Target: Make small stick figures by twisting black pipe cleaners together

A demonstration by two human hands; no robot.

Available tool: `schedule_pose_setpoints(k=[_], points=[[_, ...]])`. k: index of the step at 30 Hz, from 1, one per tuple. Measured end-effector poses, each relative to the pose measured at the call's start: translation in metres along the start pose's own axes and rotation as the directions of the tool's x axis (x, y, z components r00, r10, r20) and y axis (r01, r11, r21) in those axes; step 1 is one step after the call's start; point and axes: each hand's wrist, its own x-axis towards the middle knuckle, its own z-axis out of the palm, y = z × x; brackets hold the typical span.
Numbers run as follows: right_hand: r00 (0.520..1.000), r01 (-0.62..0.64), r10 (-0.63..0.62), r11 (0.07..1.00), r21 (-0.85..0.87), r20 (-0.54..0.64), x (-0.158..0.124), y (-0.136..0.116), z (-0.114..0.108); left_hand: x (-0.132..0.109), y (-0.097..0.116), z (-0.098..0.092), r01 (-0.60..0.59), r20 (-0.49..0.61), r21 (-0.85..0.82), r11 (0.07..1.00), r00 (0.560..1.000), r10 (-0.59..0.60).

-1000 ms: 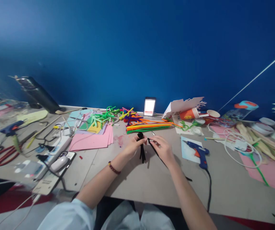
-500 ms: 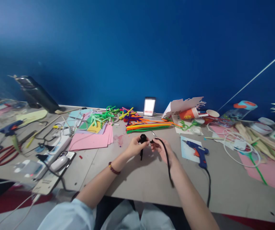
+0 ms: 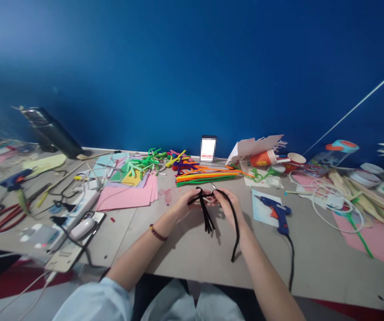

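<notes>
My left hand [image 3: 182,206] is closed on a bundle of black pipe cleaners [image 3: 206,217], whose loose ends hang down below the fingers. My right hand [image 3: 227,204] pinches a single long black pipe cleaner [image 3: 234,227] right beside the bundle's top. That long strand arcs over my right wrist and trails down toward the table's near edge. Both hands meet above the middle of the grey table [image 3: 192,254].
Orange and green pipe cleaners [image 3: 205,176] lie just beyond my hands. Pink paper sheets [image 3: 128,194] sit to the left, a blue glue gun [image 3: 277,214] with its black cord to the right. Red scissors [image 3: 2,216], a power strip [image 3: 78,207] and cables crowd the left side.
The black bundle has turned in my left hand, its ends now fanning downward to the right. The long strand has swung lower along my right forearm.
</notes>
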Motion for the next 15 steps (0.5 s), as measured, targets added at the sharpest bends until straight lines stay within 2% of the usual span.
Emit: schedule_pose_setpoints(k=[3, 8, 12, 15], points=[[0.999, 0.033, -0.033, 0.999, -0.037, 0.009, -0.0008, 0.0018, -0.0001, 0.0013, -0.0021, 0.0017, -0.043, -0.081, 0.102, 0.994, 0.995, 0.051], [0.999, 0.037, -0.035, 0.997, -0.065, 0.042, -0.0020, 0.0040, 0.0004, 0.0049, -0.0079, 0.0035, -0.108, -0.118, 0.240, 0.965, 0.983, 0.140], [0.999, 0.054, -0.054, 0.990, -0.129, 0.009, -0.0031, 0.0020, -0.0007, 0.0052, -0.0080, 0.0045, -0.090, -0.157, 0.228, 0.969, 0.979, 0.128], [0.976, 0.218, -0.213, 0.951, -0.218, 0.050, -0.0029, 0.0007, -0.0046, 0.0051, -0.0061, 0.0050, -0.083, -0.167, 0.135, 0.987, 0.980, 0.105]])
